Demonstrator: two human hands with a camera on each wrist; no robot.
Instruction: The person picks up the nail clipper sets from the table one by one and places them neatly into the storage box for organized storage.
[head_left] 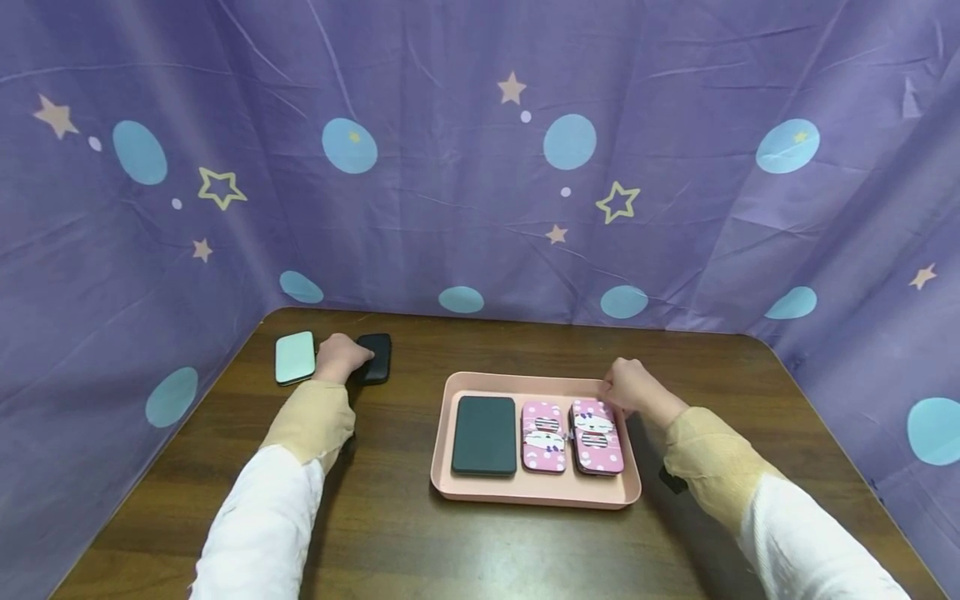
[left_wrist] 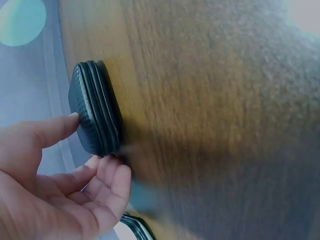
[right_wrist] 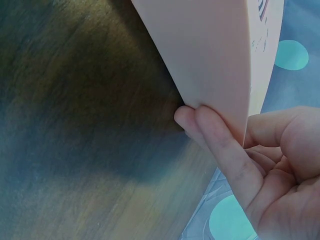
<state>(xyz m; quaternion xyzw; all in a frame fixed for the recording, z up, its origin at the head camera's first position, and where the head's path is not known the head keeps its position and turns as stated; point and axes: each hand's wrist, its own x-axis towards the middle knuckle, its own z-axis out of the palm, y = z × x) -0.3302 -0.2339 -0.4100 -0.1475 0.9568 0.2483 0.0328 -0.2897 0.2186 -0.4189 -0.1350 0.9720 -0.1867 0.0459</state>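
My left hand (head_left: 341, 358) is at a small black zip-type case (head_left: 381, 354) on the table's far left. In the left wrist view the thumb lies on the textured top of the case (left_wrist: 82, 107) and the curled fingertips touch its lower end. My right hand (head_left: 636, 388) grips the far right corner of a pink tray (head_left: 536, 502). The right wrist view shows its fingers against the outer wall (right_wrist: 210, 55) and the thumb over the rim. In the tray lie a dark green flat rectangular item (head_left: 483, 435) and two pink cartoon-cat cases (head_left: 543, 457) (head_left: 597, 454).
A mint-green case (head_left: 295, 357) with a dark edge lies left of my left hand. Beneath everything is a brown wooden table (head_left: 420, 550). A purple curtain (head_left: 450, 192) with stars and blue ovals hangs along the back and sides.
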